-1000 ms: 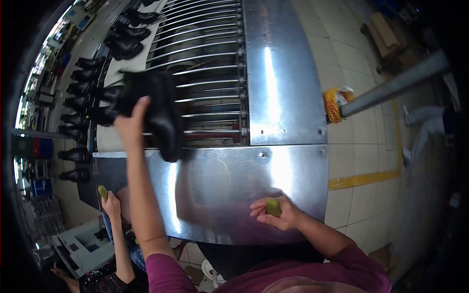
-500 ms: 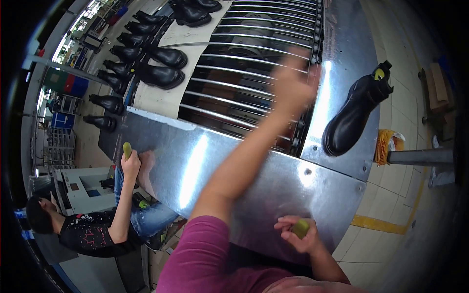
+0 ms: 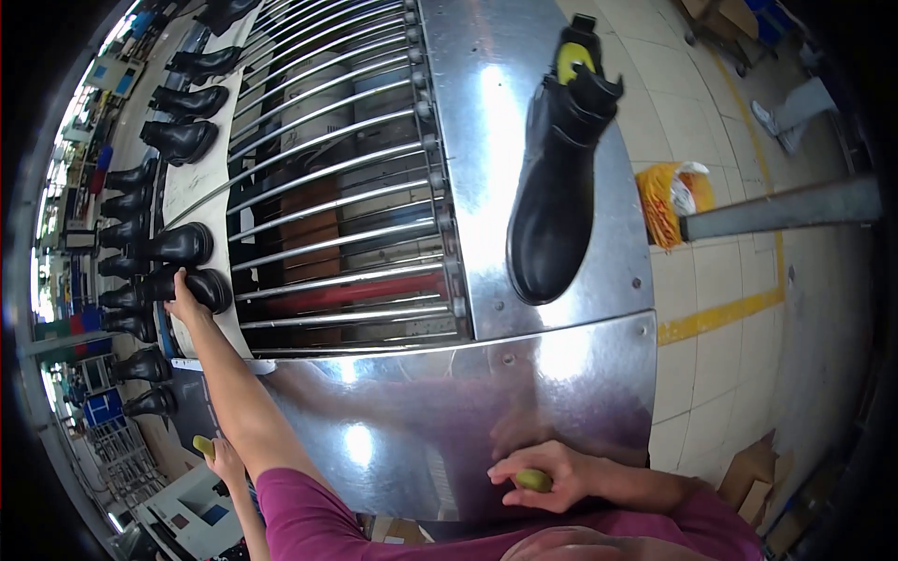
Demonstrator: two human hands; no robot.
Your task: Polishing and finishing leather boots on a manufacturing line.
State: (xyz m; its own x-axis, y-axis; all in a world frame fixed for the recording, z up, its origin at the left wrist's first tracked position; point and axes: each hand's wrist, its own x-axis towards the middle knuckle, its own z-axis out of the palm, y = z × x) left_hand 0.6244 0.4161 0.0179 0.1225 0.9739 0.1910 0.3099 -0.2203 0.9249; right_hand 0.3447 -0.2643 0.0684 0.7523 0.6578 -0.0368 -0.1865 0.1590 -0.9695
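Note:
My left hand reaches far to the left, its fingers closed round a black ankle boot on a pale conveyor belt. Just beyond that boot lies another black boot. Close to my body, above the metal tabletop's front edge, my right hand grips a small yellow-green rounded block; its exact kind cannot be made out. On the metal plate to the right, a single black boot lies with its toe toward me and a yellow patch at its opening.
Metal rods form a roller bed between belt and plate. Several boots line the far left side. A co-worker's hand holds a similar yellow-green piece at lower left. Right of the plate are a yellow bag and a grey beam.
My left hand has moved from over the rods to the belt at left and taken hold of a boot. My right hand keeps the yellow-green block. The view has shifted.

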